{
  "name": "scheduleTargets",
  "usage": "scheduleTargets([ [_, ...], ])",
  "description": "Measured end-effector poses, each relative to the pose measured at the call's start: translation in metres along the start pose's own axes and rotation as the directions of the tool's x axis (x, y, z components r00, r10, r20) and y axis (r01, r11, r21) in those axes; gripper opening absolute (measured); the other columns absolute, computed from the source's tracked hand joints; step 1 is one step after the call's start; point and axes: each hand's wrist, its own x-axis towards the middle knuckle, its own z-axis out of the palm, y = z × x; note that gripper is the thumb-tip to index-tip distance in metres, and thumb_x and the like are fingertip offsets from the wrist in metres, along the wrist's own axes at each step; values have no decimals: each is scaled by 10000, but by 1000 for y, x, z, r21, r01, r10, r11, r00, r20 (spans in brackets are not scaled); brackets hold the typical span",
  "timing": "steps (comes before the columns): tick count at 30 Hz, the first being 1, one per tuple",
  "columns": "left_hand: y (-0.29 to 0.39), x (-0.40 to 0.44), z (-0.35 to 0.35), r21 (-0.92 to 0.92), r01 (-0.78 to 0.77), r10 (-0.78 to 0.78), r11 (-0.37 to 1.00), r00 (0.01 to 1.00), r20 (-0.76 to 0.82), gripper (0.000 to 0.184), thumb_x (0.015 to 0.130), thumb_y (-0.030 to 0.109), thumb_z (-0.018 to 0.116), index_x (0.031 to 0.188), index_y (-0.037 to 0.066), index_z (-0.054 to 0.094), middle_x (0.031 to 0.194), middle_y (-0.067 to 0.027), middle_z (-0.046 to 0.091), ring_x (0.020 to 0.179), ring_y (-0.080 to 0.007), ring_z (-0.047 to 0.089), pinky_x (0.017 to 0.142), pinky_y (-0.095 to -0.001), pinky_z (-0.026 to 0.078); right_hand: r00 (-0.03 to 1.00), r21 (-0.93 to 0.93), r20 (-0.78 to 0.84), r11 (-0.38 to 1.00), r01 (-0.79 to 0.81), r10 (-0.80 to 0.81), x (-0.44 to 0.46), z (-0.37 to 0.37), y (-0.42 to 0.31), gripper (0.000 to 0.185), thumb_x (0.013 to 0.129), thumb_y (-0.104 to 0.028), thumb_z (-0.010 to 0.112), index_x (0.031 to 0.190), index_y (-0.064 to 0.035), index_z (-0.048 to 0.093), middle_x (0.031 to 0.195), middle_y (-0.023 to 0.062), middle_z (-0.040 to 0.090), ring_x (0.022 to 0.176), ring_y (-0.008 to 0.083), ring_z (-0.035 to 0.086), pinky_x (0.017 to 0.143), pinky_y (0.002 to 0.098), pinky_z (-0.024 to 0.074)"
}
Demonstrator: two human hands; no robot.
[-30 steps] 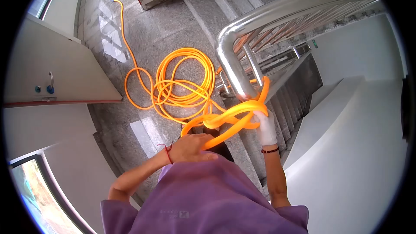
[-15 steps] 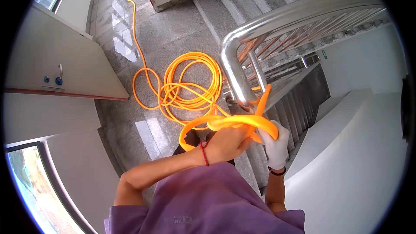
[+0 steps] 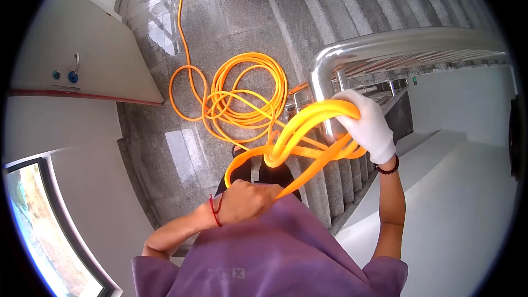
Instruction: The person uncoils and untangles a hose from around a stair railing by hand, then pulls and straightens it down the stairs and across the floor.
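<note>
Several loops of an orange hose (image 3: 302, 126) hang between my two hands in front of my body. My right hand (image 3: 369, 126), in a white glove, is closed around the loops just in front of the metal railing post. Bare and wearing a red string bracelet, my left hand (image 3: 247, 201) is closed on a lower strand near my waist. The hose runs down from the held loops to a coil (image 3: 250, 91) lying on the floor beyond my feet.
A shiny steel handrail (image 3: 407, 44) bends down just past my right hand. Grey stone stairs (image 3: 330, 6) rise behind it, and more steps descend at the right. A cabinet door (image 3: 82, 50) with a handle is at the left. From the coil, hose stretches along the tiled floor (image 3: 214, 22).
My hands have moved apart: the left toward my waist and leftward, the right up and rightward. The loops between them are spread wider.
</note>
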Motion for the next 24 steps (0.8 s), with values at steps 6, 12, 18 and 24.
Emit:
scheduleTargets([
  [6,-40,-6,18,17,47,-47,999,998,-44,181,862,193,588,941,60,494,657,-126,602,576,-338,610,498,-426,473,945,-343,311,939,15,98,16,79,-5,287,825,-306,653,1030,-109,609,853,129,679,813,321,658,720,416,513],
  [12,-65,2,33,-287,329,-410,900,861,-300,554,810,371,722,1214,103,453,612,-112,607,571,-314,632,542,-385,473,874,-244,485,963,110,23,-4,114,6,483,800,-476,652,1082,-87,600,882,166,674,831,350,653,734,428,507],
  [18,-79,14,16,-398,106,-223,911,939,-261,618,835,332,710,1299,44,419,765,-128,653,667,-252,668,620,-319,499,895,-163,434,968,189,-101,-30,116,-29,476,814,-481,650,1107,-107,616,943,147,656,863,323,653,738,418,508],
  [24,-68,27,-18,-570,380,-367,728,919,145,416,916,385,611,1099,30,493,633,25,472,449,-19,394,388,-181,287,610,-227,-756,969,97,-238,-119,111,5,287,813,-131,690,1078,-46,622,1077,124,546,933,282,586,793,360,495],
])
